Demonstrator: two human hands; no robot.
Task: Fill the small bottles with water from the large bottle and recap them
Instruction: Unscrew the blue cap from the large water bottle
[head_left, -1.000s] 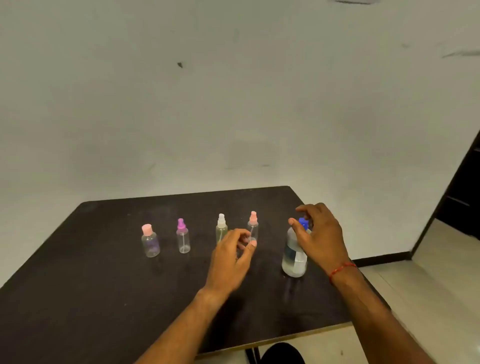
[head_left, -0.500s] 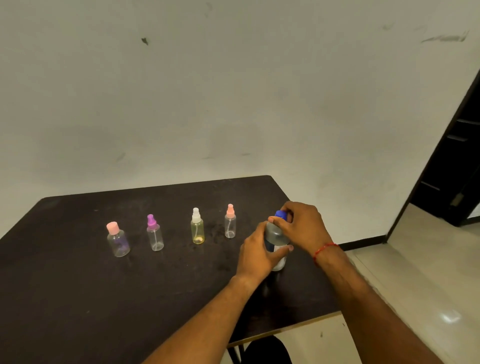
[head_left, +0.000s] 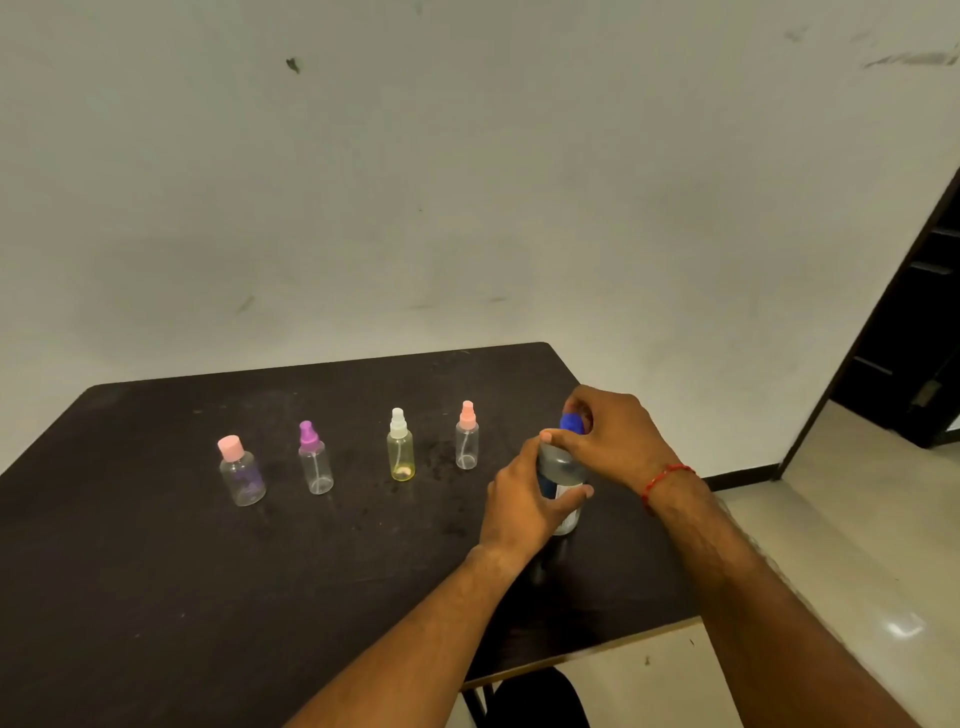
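wrapping left hand (head_left: 522, 506) around the clear cylindrical large bottle (head_left: 563, 475), standing near the dark matte table (head_left: 156, 571) right edge; pinching its blue cap (head_left: 571, 422) with right hand (head_left: 613, 439). standing leftward in a row, four capped translucent small bottles (head_left: 401, 446).
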